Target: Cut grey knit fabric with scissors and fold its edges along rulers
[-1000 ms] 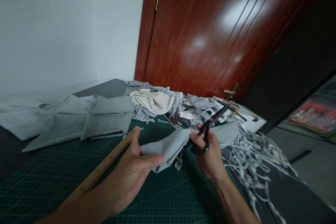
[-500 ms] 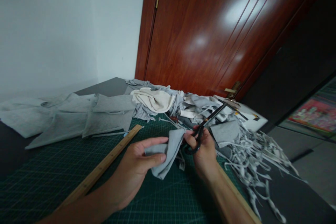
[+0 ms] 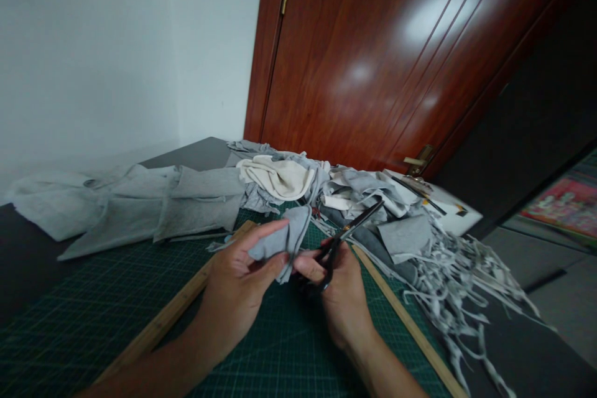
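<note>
A small folded piece of grey fabric point(image 3: 296, 230) is pinched between the thumb and fingers of my left hand point(image 3: 237, 280), held above the green cutting mat point(image 3: 289, 348). My right hand point(image 3: 342, 298) is closed around the handles of black scissors point(image 3: 347, 233). Their blades point up and away to the right, apart from the fabric. The thumb and fingertips of that same hand reach the lower right edge of the grey piece; whether they pinch it is hard to see.
Wooden rulers point(image 3: 163, 317) lie on the mat at both sides. Grey fabric panels point(image 3: 200, 199) spread at left. A cream cloth point(image 3: 277, 177) tops the scrap heap at the back. Tangled grey strips point(image 3: 448, 286) hang at right. Behind stands a brown door point(image 3: 354, 62).
The grey fabric has been turned and lifted between my hands. My right hand and the scissors have moved left and nearer, closer to my left hand. The view has shifted slightly.
</note>
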`<state>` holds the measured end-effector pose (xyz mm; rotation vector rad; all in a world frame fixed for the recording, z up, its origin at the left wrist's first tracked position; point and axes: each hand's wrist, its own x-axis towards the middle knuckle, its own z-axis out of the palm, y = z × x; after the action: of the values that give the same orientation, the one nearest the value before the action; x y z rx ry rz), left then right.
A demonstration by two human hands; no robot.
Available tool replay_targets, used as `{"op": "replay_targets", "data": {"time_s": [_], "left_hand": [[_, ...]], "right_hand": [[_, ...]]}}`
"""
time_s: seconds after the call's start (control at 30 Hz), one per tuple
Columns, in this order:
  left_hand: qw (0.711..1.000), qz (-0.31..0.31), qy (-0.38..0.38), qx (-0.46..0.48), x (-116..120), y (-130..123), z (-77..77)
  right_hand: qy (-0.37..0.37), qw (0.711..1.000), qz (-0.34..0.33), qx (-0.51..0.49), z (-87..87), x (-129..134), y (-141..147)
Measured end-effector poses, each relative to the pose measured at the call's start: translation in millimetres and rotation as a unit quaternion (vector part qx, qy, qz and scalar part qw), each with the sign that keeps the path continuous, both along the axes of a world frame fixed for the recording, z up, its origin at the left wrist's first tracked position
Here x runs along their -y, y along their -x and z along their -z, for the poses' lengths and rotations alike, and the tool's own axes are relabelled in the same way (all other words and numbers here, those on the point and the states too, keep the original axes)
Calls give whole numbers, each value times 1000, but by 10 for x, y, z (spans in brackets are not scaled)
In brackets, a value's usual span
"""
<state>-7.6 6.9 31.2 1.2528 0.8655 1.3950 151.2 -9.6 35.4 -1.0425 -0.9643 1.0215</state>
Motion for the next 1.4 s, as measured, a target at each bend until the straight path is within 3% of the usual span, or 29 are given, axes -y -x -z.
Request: {"op": "replay_targets", "data": {"time_s": [0.23, 0.33, 0.53, 0.67, 1.1, 1.4], "left_hand": [[999, -11, -29, 21, -24, 17, 63], [999, 1, 14, 36, -29, 3, 55], [992, 80, 80, 61, -14, -14, 5], [991, 68, 92, 64, 0, -19, -35], [991, 92, 55, 83, 39, 16, -26], [989, 107, 98, -18, 9, 62, -69]], "right_hand": [[18, 1000, 8, -21, 34, -40, 0], [1, 1000, 9, -4, 43, -46, -35], [-3, 1000, 0, 9, 30, -11, -46], [-3, 1000, -2, 10, 17, -6, -34], [5, 1000, -26, 2, -35, 6, -60], [-9, 999, -42, 23, -1, -16, -184]]}}
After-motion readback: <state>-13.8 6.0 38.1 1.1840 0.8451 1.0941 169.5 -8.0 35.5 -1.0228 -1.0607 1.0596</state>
